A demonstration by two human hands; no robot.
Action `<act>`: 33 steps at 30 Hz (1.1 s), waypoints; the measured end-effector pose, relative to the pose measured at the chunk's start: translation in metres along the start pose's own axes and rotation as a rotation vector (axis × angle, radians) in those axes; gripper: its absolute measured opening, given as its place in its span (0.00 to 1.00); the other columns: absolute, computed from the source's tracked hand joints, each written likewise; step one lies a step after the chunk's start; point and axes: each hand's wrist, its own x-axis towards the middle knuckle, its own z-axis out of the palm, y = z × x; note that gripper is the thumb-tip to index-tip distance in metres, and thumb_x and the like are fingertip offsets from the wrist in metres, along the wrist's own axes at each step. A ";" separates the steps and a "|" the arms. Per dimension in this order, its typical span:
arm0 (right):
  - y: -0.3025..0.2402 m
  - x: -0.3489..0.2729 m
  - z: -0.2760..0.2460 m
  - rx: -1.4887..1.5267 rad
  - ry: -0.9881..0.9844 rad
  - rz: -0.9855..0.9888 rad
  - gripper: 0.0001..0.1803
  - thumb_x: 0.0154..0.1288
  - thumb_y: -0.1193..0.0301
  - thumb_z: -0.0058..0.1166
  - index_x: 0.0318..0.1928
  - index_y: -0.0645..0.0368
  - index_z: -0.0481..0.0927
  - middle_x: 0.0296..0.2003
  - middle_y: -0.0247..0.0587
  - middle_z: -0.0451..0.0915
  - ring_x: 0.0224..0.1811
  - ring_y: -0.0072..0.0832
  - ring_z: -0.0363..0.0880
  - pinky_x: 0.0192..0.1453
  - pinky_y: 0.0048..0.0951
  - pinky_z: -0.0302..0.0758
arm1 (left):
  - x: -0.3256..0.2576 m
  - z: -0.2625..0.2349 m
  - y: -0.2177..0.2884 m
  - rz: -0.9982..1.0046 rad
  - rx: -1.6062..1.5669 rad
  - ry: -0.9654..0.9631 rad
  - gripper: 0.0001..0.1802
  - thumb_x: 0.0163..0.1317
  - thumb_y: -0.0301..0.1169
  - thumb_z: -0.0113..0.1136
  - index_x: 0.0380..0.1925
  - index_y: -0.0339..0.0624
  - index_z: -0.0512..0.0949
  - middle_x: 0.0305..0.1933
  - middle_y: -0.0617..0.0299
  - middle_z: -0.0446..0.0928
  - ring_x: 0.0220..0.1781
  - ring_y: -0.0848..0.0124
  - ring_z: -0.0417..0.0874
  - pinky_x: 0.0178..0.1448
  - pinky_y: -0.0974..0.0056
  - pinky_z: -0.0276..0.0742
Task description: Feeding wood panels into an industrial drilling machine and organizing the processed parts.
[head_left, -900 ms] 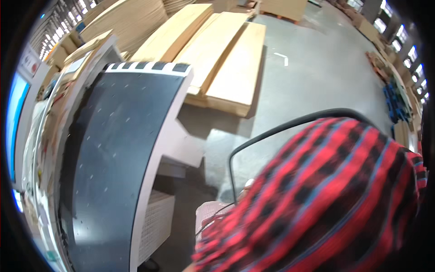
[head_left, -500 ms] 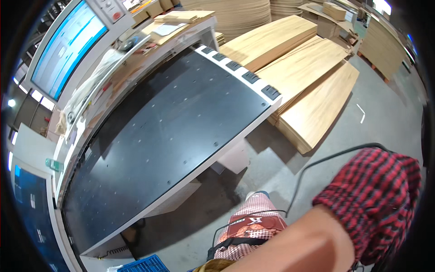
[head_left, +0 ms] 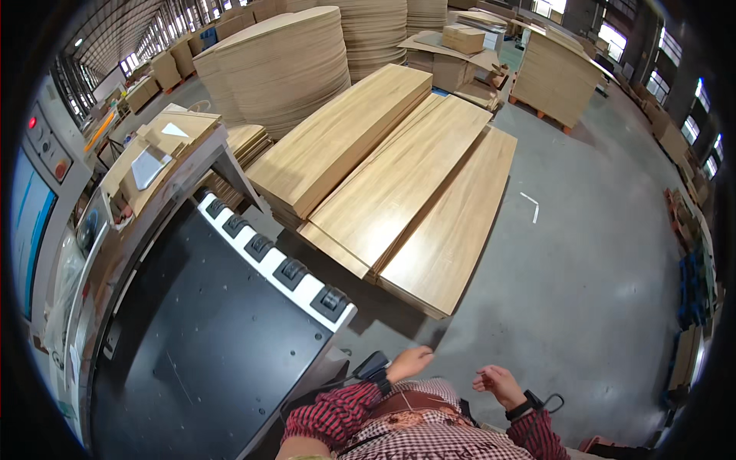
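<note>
left hand [head_left: 409, 362] and right hand [head_left: 498, 381] low in view, in front of checked shirt [head_left: 429, 429], both empty. left fingers loosely curled, narrow; right fingers half curled, slightly spread. hands apart, over grey concrete floor [head_left: 583, 276]. black machine bench [head_left: 199, 353] just left of left hand. long veneer sheet stacks [head_left: 406, 192] on floor ahead. round veneer pile [head_left: 284, 61] beyond.
</note>
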 end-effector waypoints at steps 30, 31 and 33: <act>-0.061 0.702 0.170 -0.177 0.079 0.107 0.19 0.66 0.62 0.53 0.52 0.55 0.68 0.36 0.36 0.78 0.30 0.26 0.76 0.24 0.30 0.73 | 0.136 0.016 -0.181 -0.139 -2.181 0.375 0.08 0.69 0.34 0.47 0.43 0.45 0.71 0.34 0.61 0.72 0.31 0.67 0.72 0.37 0.64 0.69; -0.062 0.691 0.162 -0.072 0.042 0.108 0.18 0.66 0.62 0.53 0.50 0.56 0.69 0.35 0.36 0.77 0.28 0.26 0.76 0.24 0.29 0.72 | 0.151 0.003 -0.167 -0.368 -1.934 0.738 0.08 0.68 0.33 0.48 0.43 0.46 0.72 0.31 0.62 0.72 0.29 0.68 0.72 0.37 0.62 0.70; -0.072 0.656 0.167 0.050 -0.069 0.127 0.15 0.66 0.62 0.52 0.49 0.55 0.70 0.33 0.33 0.77 0.27 0.23 0.75 0.25 0.26 0.70 | 0.160 -0.016 -0.169 -0.799 -1.279 1.060 0.13 0.67 0.36 0.49 0.46 0.43 0.73 0.33 0.58 0.72 0.33 0.64 0.72 0.41 0.60 0.71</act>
